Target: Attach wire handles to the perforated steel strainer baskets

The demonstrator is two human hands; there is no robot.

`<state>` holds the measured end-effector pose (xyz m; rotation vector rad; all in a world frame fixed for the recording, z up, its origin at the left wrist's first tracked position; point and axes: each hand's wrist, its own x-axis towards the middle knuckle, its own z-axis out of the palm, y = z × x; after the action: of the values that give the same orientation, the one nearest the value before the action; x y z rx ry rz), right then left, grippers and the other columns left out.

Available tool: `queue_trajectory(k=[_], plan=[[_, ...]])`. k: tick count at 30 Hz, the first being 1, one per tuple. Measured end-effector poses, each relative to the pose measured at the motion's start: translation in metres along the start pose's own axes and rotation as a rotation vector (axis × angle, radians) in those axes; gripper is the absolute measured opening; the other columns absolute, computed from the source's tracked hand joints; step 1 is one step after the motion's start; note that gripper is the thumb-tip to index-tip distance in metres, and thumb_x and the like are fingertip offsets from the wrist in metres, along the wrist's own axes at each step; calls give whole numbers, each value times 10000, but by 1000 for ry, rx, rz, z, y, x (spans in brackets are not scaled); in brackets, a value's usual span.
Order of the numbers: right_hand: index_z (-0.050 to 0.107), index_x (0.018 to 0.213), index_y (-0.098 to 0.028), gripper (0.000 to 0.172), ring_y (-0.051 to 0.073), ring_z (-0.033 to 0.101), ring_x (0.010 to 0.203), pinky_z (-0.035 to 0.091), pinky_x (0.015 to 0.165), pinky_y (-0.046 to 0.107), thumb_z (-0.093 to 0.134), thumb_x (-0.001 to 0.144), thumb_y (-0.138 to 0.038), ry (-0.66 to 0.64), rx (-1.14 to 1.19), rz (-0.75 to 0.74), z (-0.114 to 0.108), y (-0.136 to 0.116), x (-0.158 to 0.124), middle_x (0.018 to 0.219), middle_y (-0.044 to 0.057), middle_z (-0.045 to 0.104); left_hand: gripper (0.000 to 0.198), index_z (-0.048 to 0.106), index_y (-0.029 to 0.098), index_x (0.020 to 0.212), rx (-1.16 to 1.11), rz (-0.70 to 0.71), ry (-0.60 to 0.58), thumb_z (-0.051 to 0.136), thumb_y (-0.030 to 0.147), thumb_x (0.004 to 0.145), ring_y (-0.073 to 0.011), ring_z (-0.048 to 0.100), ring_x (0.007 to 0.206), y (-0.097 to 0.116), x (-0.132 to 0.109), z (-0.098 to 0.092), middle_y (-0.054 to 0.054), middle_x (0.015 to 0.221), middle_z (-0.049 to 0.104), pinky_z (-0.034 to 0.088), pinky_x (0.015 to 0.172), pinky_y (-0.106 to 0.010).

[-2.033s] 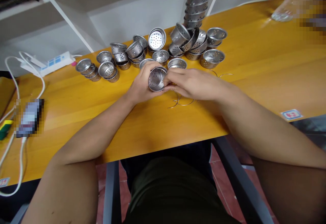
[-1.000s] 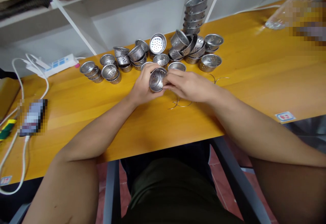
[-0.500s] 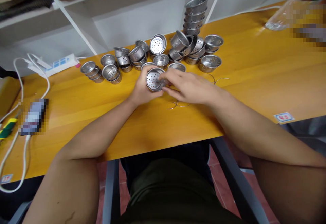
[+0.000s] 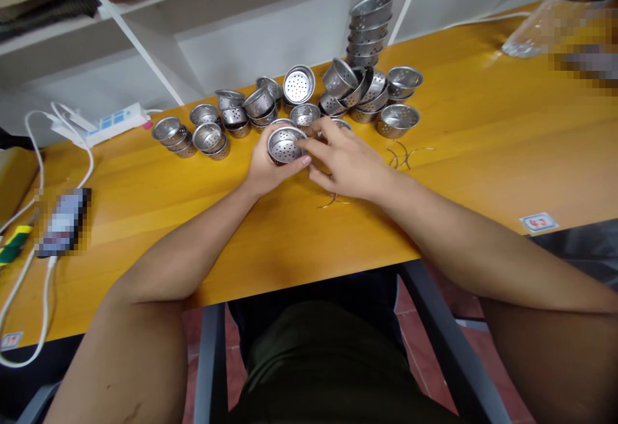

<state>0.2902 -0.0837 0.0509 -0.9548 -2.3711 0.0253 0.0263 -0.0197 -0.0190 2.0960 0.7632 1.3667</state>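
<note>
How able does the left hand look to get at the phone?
Probably not right now: the left hand is holding a cup and likely needs freeing before taking the phone, off to its left.

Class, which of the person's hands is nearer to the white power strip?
Left. The left hand, holding a perforated metal cup, is right of the white power strip; the right hand is farther right, by the cup's right side.

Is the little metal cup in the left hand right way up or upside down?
Right way up: the metal cup in the left hand has its open top facing up, and its holey inside shows.
</note>
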Motion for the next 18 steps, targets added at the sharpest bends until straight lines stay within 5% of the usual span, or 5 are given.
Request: queue_trajectory(k=[5,9,12,18], plan=[[854,1609,-260,447,465,785,1328,655,1176,678,640,1228,-355,-50,32,-10,3,7,2,1579,230,772,935,595,349,1661,-62,60,-28,953,969,1060,-305,886,1436,-3,-1,4,-115,1590,801,780,1241,-486],[815,1653,-296,445,459,796,1328,677,1171,656,642,1286,-479,43,67,56,-6,28,3,1520,200,793,1029,465,410,1789,20,-50,42,942,969,1070,-278,895,1326,-18,-3,7,-137,1690,712,793,975,-384],[798,1654,-342,467,468,796,1299,701,1090,653,629,1301,-596,184,16,165,-13,51,1,1471,199,801,911,478,424,1795,131,-132,140,973,816,1137,-214,860,1135,-32,-4,3,-153,1738,675,712,791,-306],[852,1290,-301,261,402,786,1025,661,821,573,764,1207,-532,232,-151,325,-15,72,-2,1293,182,836,671,597,332,1635,220,-154,190,1017,503,1141,-159,770,939,-41,-2,-6,-145,1643,694,640,731,-305]])
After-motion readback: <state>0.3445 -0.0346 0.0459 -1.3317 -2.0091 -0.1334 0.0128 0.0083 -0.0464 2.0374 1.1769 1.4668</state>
